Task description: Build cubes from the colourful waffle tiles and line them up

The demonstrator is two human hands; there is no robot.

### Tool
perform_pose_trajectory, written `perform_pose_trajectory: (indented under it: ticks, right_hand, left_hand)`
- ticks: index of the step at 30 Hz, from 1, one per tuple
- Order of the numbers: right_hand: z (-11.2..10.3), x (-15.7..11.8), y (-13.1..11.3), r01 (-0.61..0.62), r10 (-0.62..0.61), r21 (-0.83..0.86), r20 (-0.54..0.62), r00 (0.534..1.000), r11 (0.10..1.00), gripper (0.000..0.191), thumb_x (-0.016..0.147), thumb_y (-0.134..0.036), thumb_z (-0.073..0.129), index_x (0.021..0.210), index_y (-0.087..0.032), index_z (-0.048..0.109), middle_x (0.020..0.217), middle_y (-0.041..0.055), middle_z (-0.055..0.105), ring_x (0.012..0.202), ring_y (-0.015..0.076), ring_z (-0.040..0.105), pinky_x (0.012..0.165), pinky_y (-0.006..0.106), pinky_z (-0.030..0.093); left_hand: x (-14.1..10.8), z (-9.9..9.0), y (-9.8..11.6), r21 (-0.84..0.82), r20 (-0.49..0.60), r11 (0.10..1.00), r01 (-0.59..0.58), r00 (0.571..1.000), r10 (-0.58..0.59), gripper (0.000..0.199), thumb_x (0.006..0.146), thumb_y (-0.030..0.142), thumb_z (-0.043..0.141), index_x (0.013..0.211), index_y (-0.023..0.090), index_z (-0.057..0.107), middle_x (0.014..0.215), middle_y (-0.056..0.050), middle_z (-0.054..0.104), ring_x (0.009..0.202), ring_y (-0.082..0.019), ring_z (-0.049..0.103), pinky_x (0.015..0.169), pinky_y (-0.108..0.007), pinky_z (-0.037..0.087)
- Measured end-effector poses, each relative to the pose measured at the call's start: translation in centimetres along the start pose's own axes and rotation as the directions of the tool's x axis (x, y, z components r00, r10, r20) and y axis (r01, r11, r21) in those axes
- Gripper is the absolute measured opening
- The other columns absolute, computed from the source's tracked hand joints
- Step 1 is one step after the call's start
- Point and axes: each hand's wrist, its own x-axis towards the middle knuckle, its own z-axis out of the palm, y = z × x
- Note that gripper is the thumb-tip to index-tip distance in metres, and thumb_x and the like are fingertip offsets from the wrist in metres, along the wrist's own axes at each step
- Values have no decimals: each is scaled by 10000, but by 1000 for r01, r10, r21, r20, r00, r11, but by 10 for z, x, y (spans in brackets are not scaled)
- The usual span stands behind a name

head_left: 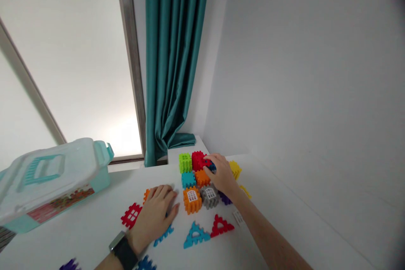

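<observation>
My right hand [222, 176] is at the back of a group of plastic interlocking blocks, its thumb and fingers curved round a dark blue block [212, 167]. Against that block stand a red block [198, 161] and an orange block [202, 178]. Nearer me are a grey block with a white window [210, 196] and an orange window block [192, 200]. My left hand [157, 213], fingers stretched out, lies palm down on the white table, partly covering an orange piece [146, 195] and a blue piece [164, 235]. A red window panel [131, 215] lies beside it.
A lidded, pale turquoise storage box [63, 177] stands at the left. Blue [196, 235] and red [222, 226] triangle pieces lie in front of the blocks. Green [185, 163], light blue [188, 179] and yellow [235, 169] blocks border the group. A wall [310, 93] rises at the right.
</observation>
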Motion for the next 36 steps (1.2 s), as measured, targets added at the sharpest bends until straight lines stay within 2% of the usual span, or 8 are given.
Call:
perform_pose_trajectory:
  ticks: [6,13,25,36]
  right_hand:
    - [17,24,16,-8,8,16,26,1000,1000,208,856,-206,594,1040,-229,688,1096,76,674,1053,251,610,982,431,456]
    - [27,38,26,-12,9,34,83,997,999,227,861,-177,598,1054,-225,707,1093,75,680,1057,247,613,968,424,469]
    - [32,38,29,-11,5,44,129,992,999,224,866,-178,621,1064,-222,715,1095,75,682,1063,242,606,979,427,455]
    - [35,38,32,-9,5,33,123,992,999,220,865,-179,623,1055,-237,718,1093,67,681,1047,239,613,961,416,465]
  left_hand:
    - [0,0,2,-20,-37,1000,-19,999,19,218,965,282,520,1119,239,668,1174,-90,660,1136,-288,576,1001,-496,442]
    - [1,1,-1,-13,-30,1000,-26,999,26,226,956,266,530,1133,238,668,1180,-98,666,1130,-302,589,975,-512,470]
    - [3,0,0,-5,-10,1000,-20,1000,20,236,954,256,527,1146,234,663,1190,-100,666,1140,-308,586,980,-519,468]
    - [1,2,-1,3,-49,999,-40,998,40,229,936,252,544,1127,244,670,1171,-92,674,1120,-303,597,969,-499,479]
